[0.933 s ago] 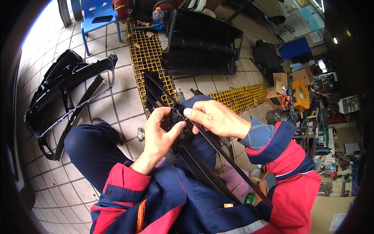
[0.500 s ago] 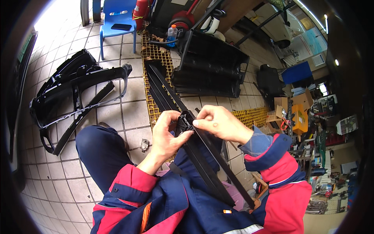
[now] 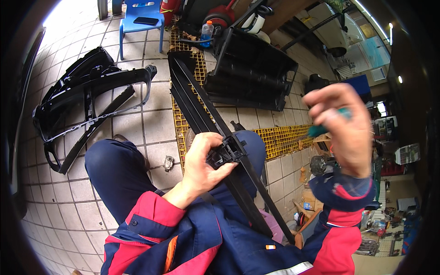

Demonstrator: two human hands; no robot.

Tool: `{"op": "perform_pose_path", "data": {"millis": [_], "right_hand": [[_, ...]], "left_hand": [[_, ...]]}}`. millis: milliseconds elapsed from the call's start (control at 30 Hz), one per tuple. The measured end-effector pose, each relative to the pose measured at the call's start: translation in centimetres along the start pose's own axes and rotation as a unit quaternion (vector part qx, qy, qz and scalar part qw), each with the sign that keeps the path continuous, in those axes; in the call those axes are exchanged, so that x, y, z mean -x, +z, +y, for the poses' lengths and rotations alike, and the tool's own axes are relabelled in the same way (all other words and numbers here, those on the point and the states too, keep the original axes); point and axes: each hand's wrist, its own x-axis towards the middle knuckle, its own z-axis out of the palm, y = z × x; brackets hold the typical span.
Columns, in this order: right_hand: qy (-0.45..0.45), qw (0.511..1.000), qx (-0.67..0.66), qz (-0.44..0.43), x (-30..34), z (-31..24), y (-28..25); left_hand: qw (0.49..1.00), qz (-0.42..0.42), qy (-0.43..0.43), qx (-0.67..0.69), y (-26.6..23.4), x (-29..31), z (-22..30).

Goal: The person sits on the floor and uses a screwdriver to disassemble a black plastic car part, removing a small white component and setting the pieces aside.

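Observation:
A long black plastic trim piece [image 3: 250, 201] with parallel rails lies slantwise across my lap, its far end over the yellow floor grating. My left hand [image 3: 200, 162] is closed on it at the middle, thumb and fingers around a black bracket [image 3: 225, 151] with clips. Raised to the right, away from the trim, my right hand [image 3: 348, 130] is smeared by motion. Its fingers curl around a green object [image 3: 322, 130], too blurred to name.
On the tiles at left lies a black plastic frame [image 3: 87, 101]. Beyond the trim stands a large black panel [image 3: 252, 68], near a bottle of blue liquid [image 3: 206, 34]. A blue chair [image 3: 142, 23] carries a phone. A small metal part [image 3: 168, 163] lies beside my knee.
My right hand has left the bracket and swung up to the right, a green object now showing in it. My left hand keeps its grip; the trim has shifted slightly.

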Motion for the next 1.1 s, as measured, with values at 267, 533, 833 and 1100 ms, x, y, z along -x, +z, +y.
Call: {"op": "perform_pose_path", "data": {"millis": [267,533,833,1100], "right_hand": [[0.031,0.995,-0.086,0.040,2.7,-1.6,-1.3],[-0.077,0.977,-0.162,0.117,2.1,-0.9,-1.6],[-0.058,0.983,-0.127,0.115,-0.3,0.2,2.1],[-0.056,0.987,-0.122,0.083,-0.9,0.7,5.4]], "left_hand": [[0.991,0.000,-0.101,0.085,0.3,0.3,-0.7],[0.994,0.005,-0.093,0.062,0.4,-0.1,-0.8],[0.996,-0.002,-0.086,0.027,0.2,0.0,-0.7],[0.996,-0.003,-0.087,0.006,0.0,-0.2,-0.2]]}}
